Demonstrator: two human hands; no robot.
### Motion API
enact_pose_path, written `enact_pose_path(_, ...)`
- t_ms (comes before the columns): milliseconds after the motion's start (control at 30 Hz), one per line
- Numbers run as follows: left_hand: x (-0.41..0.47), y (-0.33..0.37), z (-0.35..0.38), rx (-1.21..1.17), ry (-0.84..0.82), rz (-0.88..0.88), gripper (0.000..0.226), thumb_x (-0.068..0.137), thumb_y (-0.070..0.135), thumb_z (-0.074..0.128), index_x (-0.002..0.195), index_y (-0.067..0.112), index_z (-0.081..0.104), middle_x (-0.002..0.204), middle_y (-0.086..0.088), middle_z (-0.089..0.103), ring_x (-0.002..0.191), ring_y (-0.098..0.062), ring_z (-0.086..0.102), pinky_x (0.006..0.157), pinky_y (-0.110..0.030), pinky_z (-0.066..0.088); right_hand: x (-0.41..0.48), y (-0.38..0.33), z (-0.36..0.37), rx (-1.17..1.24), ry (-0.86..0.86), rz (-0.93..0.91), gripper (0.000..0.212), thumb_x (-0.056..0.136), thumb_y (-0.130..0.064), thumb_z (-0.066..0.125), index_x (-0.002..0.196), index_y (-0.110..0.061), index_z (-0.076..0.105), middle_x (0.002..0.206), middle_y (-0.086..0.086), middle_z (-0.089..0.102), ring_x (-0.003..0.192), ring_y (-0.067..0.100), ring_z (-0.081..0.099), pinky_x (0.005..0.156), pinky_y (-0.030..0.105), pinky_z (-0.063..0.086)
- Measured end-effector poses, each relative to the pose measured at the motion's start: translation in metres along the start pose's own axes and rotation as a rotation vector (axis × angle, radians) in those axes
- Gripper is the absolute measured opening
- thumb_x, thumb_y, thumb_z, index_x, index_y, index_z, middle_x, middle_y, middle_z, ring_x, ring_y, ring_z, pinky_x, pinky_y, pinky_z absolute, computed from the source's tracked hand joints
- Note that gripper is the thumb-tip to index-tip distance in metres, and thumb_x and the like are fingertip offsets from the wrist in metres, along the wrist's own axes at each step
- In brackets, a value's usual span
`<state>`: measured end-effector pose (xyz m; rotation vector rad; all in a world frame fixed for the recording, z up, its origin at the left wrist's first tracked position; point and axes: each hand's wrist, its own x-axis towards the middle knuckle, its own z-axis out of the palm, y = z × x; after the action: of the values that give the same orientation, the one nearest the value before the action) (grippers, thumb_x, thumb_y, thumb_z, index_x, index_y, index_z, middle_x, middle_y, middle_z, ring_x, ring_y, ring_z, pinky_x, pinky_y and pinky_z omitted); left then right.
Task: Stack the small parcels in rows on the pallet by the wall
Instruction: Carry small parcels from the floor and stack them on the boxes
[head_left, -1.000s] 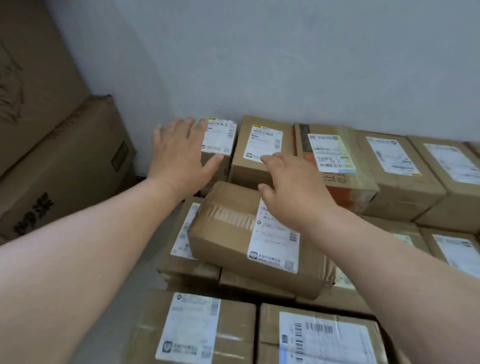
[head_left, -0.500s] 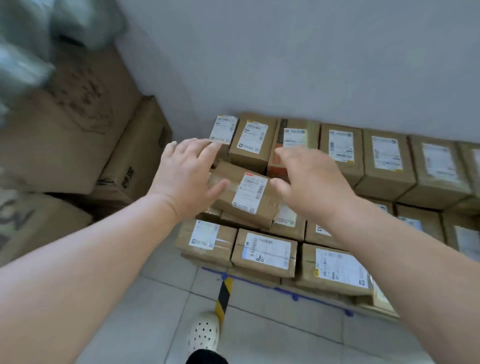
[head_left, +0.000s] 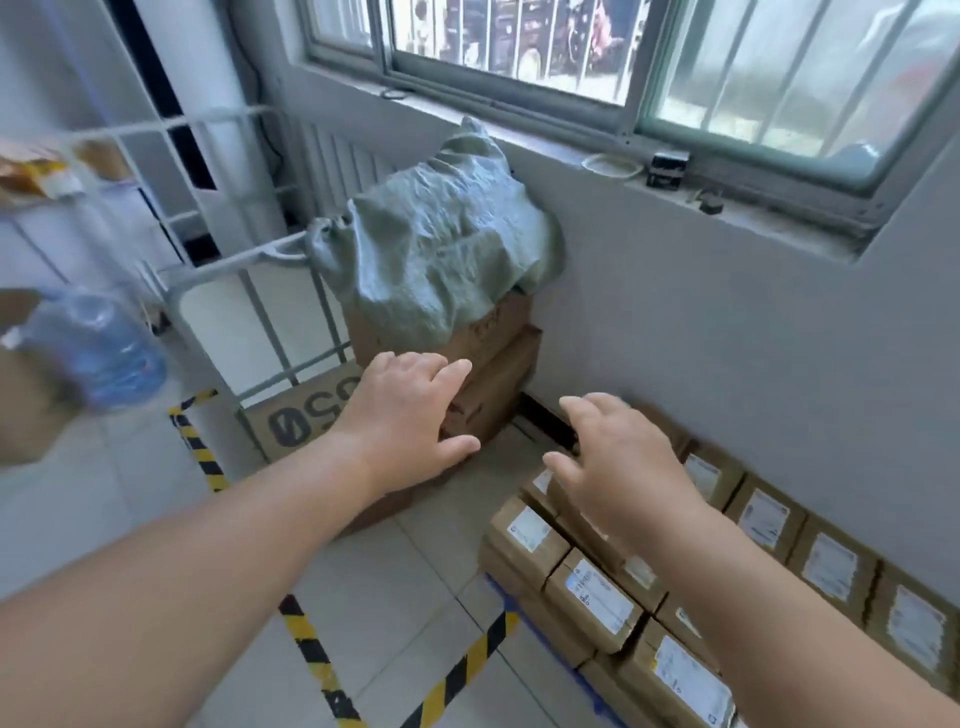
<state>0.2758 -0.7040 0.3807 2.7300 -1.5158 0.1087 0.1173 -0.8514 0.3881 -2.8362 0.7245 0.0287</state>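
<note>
A storeroom: labelled parcels (head_left: 597, 595) in rows, hazard-striped floor tape (head_left: 311, 649).

parcels (head_left: 597, 597) brown, white labels | sack (head_left: 441, 249) green | floor tape (head_left: 317, 654) yellow-black stripes

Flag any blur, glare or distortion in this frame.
Head view: motion blur smears the left edge, the water bottle and white metal frame worst; window daylight is bright; wide-angle lens skews the sill; left hand, right hand and parcels read fairly sharp.

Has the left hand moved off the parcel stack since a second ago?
Yes. The left hand, then above the parcel rows, now hovers to the left of them, in front of the big cartons.
</note>
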Motion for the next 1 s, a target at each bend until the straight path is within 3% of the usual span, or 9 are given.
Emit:
enact_pose_path(233,-0.077,-0.061,-0.05,0.036,0.058,-0.229,0.085,0.088,0.069,0.047,0.155,0.025,0.019,0.155,0.003,0.033,0.142,-0.019,0.029,0.119,-0.038,0.018,0.011,-0.097,-0.021,-0.001,0.024,-0.239,0.058,0.097,-0.046,0.052,0.147,-0.021,0.036,0.144,0.001,0.042,0.13,0.024,0.043,0.107,0.035,0.035)
enact_pose_path(433,-0.17,-0.058,-0.066,0.082,0.082,-0.53,0.084,0.087,0.068,0.049,0.153,0.023,0.022,0.153,0.0,0.035,0.141,-0.021,0.031,0.119,-0.042,0.019,-0.006,-0.143,-0.016,-0.014,-0.033,-0.518,0.058,0.097,-0.042,0.053,0.148,-0.022,0.034,0.146,0.0,0.041,0.131,0.025,0.042,0.109,0.035,0.034)
enact_pose_path(700,-0.342,0.065,-0.059,0.067,0.052,-1.143,0.087,0.084,0.07,0.051,0.152,0.022,0.024,0.153,-0.001,0.036,0.14,-0.022,0.032,0.117,-0.04,0.019,-0.106,-0.159,0.006,-0.071,-0.224,-0.955,0.065,0.096,-0.044,0.052,0.153,-0.025,0.026,0.153,0.001,0.036,0.138,0.026,0.037,0.112,0.037,0.031)
enact_pose_path(1000,-0.499,0.232,-0.078,0.085,0.087,-1.602,0.074,0.084,0.063,0.054,0.146,0.026,0.036,0.142,0.001,0.048,0.13,-0.022,0.041,0.11,-0.038,0.027,-0.262,-0.161,0.029,-0.108,-0.386,-1.407,0.066,0.099,-0.045,0.048,0.154,-0.022,0.021,0.156,0.0,0.031,0.141,0.024,0.033,0.114,0.037,0.031)
